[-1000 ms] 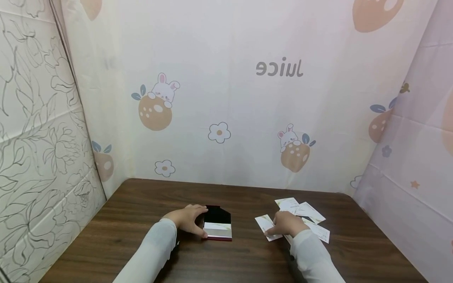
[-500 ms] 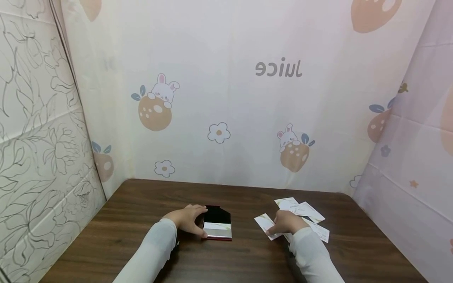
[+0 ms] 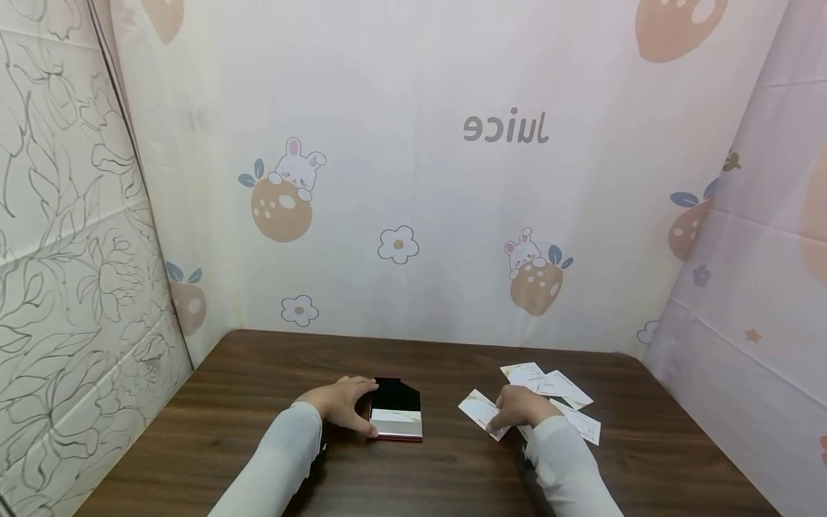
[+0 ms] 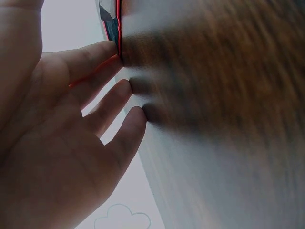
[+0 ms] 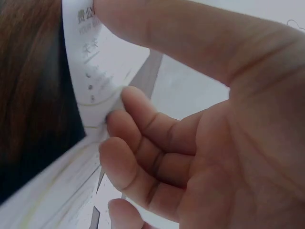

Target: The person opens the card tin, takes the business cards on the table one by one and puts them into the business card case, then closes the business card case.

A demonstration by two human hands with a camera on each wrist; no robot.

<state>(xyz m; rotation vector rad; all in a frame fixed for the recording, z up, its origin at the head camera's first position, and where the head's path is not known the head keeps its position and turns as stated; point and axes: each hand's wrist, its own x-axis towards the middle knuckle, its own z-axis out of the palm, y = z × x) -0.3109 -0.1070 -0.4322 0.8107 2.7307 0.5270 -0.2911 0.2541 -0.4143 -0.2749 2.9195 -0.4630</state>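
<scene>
A flat business card case [image 3: 396, 396] lies open on the table, black at its back, with a white card showing at its front. My left hand [image 3: 341, 403] holds the case at its left side, thumb at the near corner and a finger at the far one. In the left wrist view the other fingertips [image 4: 138, 114] are down by the table. With thumb and fingers, my right hand [image 3: 526, 408] pinches a white business card [image 3: 477, 406], which bends in the right wrist view. Several loose business cards [image 3: 568, 388] lie beyond and under that hand, partly hidden.
The dark wood table [image 3: 258, 373] meets a printed curtain [image 3: 413, 179] at the back. More curtain stands close on the left [image 3: 77, 215] and right. Between the case and the cards lies a strip of bare wood.
The card in my right hand has turned, its free end swinging slightly left. My left hand and the case keep their places; the head view has shifted a little.
</scene>
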